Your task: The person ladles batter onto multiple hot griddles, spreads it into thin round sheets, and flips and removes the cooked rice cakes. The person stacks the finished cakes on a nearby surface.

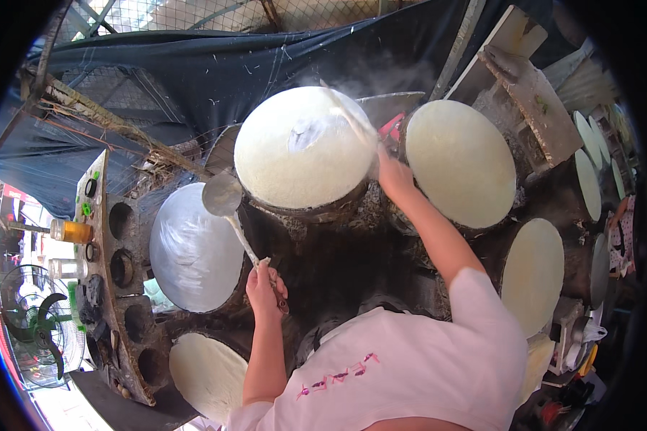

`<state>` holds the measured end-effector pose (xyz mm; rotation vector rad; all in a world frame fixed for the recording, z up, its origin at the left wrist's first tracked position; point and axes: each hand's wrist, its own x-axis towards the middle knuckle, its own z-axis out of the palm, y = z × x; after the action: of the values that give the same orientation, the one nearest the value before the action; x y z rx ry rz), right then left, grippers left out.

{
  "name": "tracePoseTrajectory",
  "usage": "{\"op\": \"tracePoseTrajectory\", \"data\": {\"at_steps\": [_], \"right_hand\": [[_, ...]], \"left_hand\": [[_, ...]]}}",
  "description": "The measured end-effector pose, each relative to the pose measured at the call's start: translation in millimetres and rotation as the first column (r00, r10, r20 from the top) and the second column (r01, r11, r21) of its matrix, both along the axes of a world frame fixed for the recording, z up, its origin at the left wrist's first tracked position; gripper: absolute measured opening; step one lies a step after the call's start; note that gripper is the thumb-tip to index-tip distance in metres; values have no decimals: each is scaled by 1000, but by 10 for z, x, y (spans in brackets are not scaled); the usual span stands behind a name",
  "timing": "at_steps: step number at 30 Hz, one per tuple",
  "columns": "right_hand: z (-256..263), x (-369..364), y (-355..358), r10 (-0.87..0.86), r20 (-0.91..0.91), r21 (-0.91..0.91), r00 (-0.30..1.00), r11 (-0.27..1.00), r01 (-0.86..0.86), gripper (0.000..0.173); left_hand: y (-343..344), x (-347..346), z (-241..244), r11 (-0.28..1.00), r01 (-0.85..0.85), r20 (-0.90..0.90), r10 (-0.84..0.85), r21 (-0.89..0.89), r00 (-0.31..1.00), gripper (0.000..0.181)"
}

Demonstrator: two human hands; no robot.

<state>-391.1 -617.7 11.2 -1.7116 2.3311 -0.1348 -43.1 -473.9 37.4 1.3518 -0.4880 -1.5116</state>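
Observation:
My left hand (266, 288) grips the handle of a metal ladle (222, 195), whose bowl overlaps the upper right rim of a bare, streaked round metal griddle (188, 253). With my right hand (392, 175) I hold a pale wooden spreader (350, 116) over the right part of a large round griddle whose surface is coated with pale batter (296, 178). A grey, uncoated-looking patch shows near the middle of that batter. Just right of my right hand lies another round griddle covered with a pale green-yellow sheet (461, 161).
More coated griddles stand at lower left (207, 372) and right (534, 277). A ledge of holed blocks (132, 323) holds a jar of amber liquid (71, 231) at left, near a fan (38, 334). Steam rises before a dark tarp (221, 70). A person (623, 237) stands far right.

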Motion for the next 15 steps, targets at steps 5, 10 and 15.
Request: {"op": "tracePoseTrajectory", "data": {"at_steps": [5, 10, 15], "right_hand": [[-66, 29, -401, 46, 37, -204, 998, 978, -38, 47], [-454, 56, 13, -41, 213, -170, 976, 982, 79, 47], [-592, 64, 131, -37, 139, -152, 990, 987, 58, 37]], "left_hand": [[-23, -110, -11, 999, 22, 2, -22, -45, 1000, 21], [-89, -166, -17, 997, 61, 17, -60, -49, 998, 22], [-117, -272, 7, 995, 87, -5, -87, -46, 996, 20]]}}
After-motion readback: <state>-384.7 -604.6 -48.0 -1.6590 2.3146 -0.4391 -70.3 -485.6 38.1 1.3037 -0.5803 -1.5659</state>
